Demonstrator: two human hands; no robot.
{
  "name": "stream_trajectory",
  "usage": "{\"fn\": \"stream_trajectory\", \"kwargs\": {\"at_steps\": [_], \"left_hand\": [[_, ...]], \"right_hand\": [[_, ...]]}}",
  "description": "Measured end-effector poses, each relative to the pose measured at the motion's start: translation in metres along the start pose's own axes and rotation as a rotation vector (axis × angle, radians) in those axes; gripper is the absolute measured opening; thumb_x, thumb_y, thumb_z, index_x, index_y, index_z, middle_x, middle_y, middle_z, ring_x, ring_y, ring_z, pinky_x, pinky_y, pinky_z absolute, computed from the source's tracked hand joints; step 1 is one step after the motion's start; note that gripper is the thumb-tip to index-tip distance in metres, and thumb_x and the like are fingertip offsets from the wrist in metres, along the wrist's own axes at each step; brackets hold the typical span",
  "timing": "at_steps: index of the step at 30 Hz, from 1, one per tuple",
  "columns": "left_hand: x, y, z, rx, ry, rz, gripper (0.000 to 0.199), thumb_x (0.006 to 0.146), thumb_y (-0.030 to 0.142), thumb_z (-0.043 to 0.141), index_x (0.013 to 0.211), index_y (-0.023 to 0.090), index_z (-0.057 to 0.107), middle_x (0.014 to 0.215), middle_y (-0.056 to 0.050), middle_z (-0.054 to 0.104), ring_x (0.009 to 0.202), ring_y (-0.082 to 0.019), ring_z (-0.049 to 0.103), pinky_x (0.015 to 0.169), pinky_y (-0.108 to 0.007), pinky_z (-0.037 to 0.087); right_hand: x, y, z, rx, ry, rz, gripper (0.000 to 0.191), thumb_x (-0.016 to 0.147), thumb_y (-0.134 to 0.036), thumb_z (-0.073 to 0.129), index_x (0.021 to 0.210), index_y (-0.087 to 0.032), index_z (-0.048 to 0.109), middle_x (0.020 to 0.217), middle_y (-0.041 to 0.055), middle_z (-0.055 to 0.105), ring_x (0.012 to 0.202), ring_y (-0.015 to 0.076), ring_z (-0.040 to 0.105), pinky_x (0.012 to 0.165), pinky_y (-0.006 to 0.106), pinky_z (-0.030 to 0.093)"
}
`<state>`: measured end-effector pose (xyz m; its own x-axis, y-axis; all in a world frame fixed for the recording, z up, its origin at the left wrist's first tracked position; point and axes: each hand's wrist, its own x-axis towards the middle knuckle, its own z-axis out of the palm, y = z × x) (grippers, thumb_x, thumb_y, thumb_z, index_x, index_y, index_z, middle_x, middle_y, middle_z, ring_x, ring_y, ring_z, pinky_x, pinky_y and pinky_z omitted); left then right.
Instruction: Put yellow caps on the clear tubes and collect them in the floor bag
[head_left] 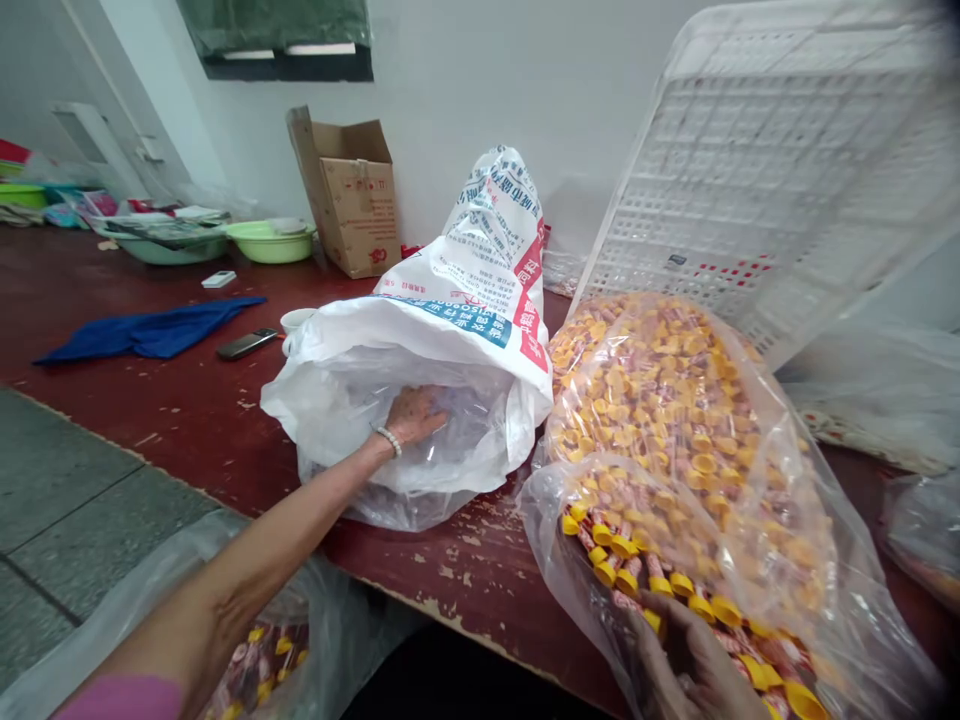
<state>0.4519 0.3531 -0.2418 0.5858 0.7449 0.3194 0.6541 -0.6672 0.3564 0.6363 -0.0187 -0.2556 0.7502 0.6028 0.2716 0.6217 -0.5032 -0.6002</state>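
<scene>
My left hand [416, 414], with a beaded bracelet [388, 440] at the wrist, reaches into the mouth of a white printed sack [480, 260] lying on its side. Its fingers are stretched out against the clear plastic liner [352, 385] and hold nothing I can see. At the lower right, my right hand [686, 665] is in the mouth of a big clear plastic bag [757, 480] full of small reddish tubes with yellow caps. Its fingers are bent around a yellow-capped tube [649, 620] at the bag's opening; the fingertips are partly hidden.
A white perforated crate [637, 210] leans behind the full bag. On the worn red table [465, 560] are a cardboard box [360, 210], green basin [271, 243], blue cloth [150, 328], phone [247, 344] and white cup [297, 320]. Below its edge is another bag of yellow-capped tubes [262, 655].
</scene>
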Motion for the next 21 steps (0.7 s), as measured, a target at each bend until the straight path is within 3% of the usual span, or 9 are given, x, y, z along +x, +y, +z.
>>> {"fn": "stream_trajectory", "kwargs": {"at_steps": [5, 9, 12, 15, 18, 21], "left_hand": [[-0.023, 0.008, -0.012, -0.038, 0.035, 0.026, 0.047, 0.078, 0.032, 0.059, 0.123, 0.021, 0.053, 0.098, -0.006, 0.069, 0.097, -0.027, 0.060, 0.101, -0.048, 0.028], [-0.031, 0.010, -0.020, -0.113, 0.119, 0.001, 0.042, 0.077, 0.031, 0.058, 0.118, 0.021, 0.056, 0.094, -0.004, 0.071, 0.100, -0.026, 0.059, 0.109, -0.053, 0.009], [-0.034, 0.009, -0.025, -0.208, 0.183, -0.035, 0.038, 0.073, 0.030, 0.060, 0.109, 0.020, 0.061, 0.090, -0.003, 0.071, 0.093, -0.024, 0.061, 0.108, -0.047, 0.020], [-0.035, 0.007, -0.026, -0.332, 0.240, -0.090, 0.034, 0.069, 0.028, 0.060, 0.100, 0.016, 0.064, 0.081, -0.004, 0.068, 0.080, -0.021, 0.060, 0.091, -0.038, 0.041], [-0.037, 0.008, -0.030, -0.493, 0.246, -0.144, 0.034, 0.068, 0.032, 0.060, 0.095, 0.013, 0.062, 0.071, -0.003, 0.063, 0.066, -0.017, 0.057, 0.068, -0.030, 0.047], [-0.051, 0.021, -0.044, -0.655, 0.210, -0.157, 0.031, 0.073, 0.037, 0.059, 0.092, 0.013, 0.058, 0.071, -0.002, 0.061, 0.064, -0.014, 0.057, 0.061, -0.025, 0.046]], "right_hand": [[-0.002, -0.001, -0.008, 0.204, -0.063, -0.062, 0.042, 0.075, -0.051, 0.061, 0.103, -0.021, 0.065, 0.101, 0.0075, 0.070, 0.088, 0.0229, 0.067, 0.074, 0.030, 0.055], [-0.005, -0.007, -0.005, 0.479, -0.056, 0.047, 0.050, 0.069, -0.050, 0.067, 0.107, -0.018, 0.061, 0.108, 0.0108, 0.068, 0.092, 0.0248, 0.066, 0.077, 0.033, 0.056], [-0.006, -0.017, -0.005, 0.631, 0.005, 0.200, 0.057, 0.063, -0.052, 0.071, 0.107, -0.017, 0.058, 0.105, 0.0114, 0.069, 0.091, 0.0250, 0.067, 0.077, 0.033, 0.057], [-0.006, -0.027, -0.010, 0.612, 0.047, 0.264, 0.056, 0.060, -0.054, 0.071, 0.099, -0.015, 0.062, 0.094, 0.0096, 0.071, 0.086, 0.0247, 0.068, 0.079, 0.035, 0.057], [-0.007, -0.038, -0.016, 0.611, 0.102, 0.213, 0.051, 0.061, -0.052, 0.072, 0.096, -0.015, 0.063, 0.091, 0.0091, 0.071, 0.083, 0.0244, 0.068, 0.081, 0.037, 0.056], [-0.015, -0.054, -0.021, 0.622, 0.144, 0.099, 0.045, 0.066, -0.047, 0.071, 0.099, -0.017, 0.062, 0.094, 0.0095, 0.071, 0.086, 0.0244, 0.068, 0.081, 0.038, 0.056]]}}
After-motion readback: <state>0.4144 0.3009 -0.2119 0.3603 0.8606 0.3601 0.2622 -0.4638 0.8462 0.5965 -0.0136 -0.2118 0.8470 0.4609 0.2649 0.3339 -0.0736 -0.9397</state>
